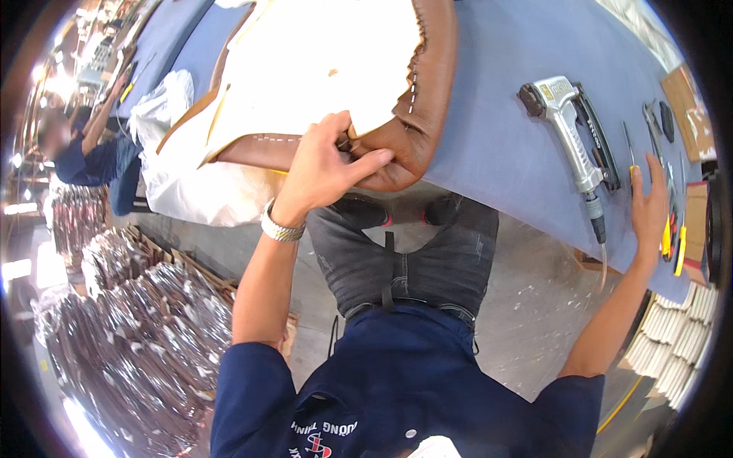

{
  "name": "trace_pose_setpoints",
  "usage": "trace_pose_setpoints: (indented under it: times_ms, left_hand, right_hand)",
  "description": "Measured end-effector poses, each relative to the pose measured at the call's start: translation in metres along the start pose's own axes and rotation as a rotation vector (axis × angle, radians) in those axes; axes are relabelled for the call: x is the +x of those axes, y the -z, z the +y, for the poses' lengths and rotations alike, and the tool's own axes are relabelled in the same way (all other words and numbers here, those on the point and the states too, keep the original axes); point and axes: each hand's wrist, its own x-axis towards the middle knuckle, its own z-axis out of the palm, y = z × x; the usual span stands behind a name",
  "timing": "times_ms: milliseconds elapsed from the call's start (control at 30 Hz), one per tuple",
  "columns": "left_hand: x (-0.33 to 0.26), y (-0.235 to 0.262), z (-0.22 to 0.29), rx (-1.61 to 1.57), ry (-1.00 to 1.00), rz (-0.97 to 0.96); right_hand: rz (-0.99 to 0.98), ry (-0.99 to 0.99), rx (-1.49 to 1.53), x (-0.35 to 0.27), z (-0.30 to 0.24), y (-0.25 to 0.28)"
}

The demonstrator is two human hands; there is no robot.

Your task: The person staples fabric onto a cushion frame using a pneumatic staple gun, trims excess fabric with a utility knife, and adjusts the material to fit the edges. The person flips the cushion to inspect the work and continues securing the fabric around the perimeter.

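Observation:
A seat-like padded panel with a brown leather cover [437, 72] lies underside up on the blue-grey table, its pale inner face showing. White dashes that look like staples run along the folded edge. My left hand [324, 164], with a metal watch on its wrist, is closed on the leather at the near corner, the thumb pressing the fold. At the table's right side, my right hand [649, 206] reaches out with its fingers stretched and apart. Its thumb is by the yellow handle of a thin screwdriver-like tool [629, 145]; no firm hold shows.
A silver staple gun [565, 133] with an air hose lies between the panel and my right hand. Pliers [651, 122] and yellow-handled tools [680, 248] lie along the right edge. Plastic-wrapped stacks [145, 343] stand at left. Another person [88, 156] works at far left.

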Motion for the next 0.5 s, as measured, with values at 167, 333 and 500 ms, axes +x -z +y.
trace_pose_setpoints:
  times_ms: [167,333,500]
  left_hand:
    - [-0.007,0.011,0.000,-0.233,0.061,-0.071]
    - [0.006,0.007,0.008,-0.134,0.045,-0.059]
    - [0.021,0.010,0.005,-0.074,0.009,-0.106]
  right_hand:
    - [-0.172,-0.064,-0.096,-0.032,0.042,-0.023]
    - [-0.098,-0.239,0.075,-0.017,-0.009,0.027]
    - [-0.253,0.059,0.523,-0.036,-0.156,0.114]
